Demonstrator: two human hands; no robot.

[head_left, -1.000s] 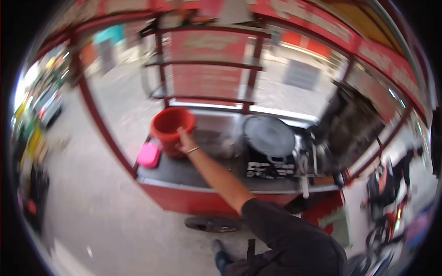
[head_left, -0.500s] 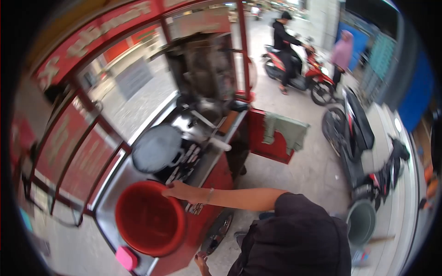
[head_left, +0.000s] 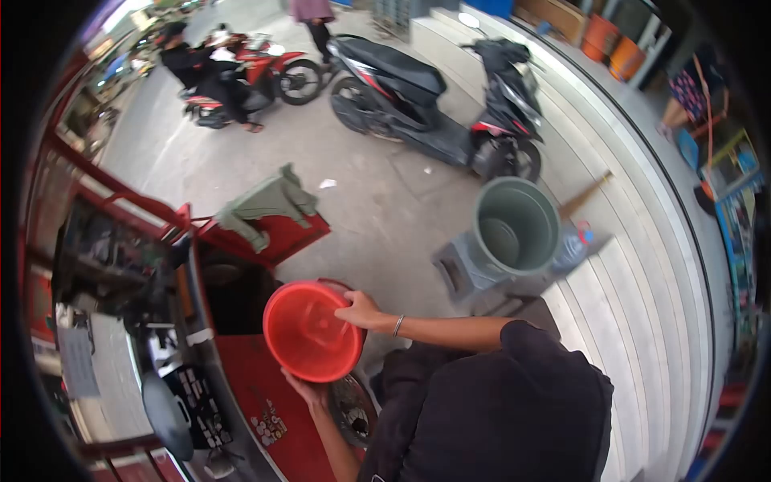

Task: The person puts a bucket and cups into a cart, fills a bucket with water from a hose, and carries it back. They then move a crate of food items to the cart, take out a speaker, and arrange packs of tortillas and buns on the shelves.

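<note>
Bucket (head_left: 309,333): red plastic, smooth, glossy inside. Bin (head_left: 514,229): grey-green plastic, smooth, matt. Stool (head_left: 462,269): grey plastic, matt. Cloth (head_left: 273,205) over the top edge of the open door (head_left: 293,239): green fabric, creased, matt. Door: painted, red. Motorbike seat (head_left: 393,64): black, smooth, low sheen. Bottle (head_left: 572,245): clear plastic, glossy.
</note>
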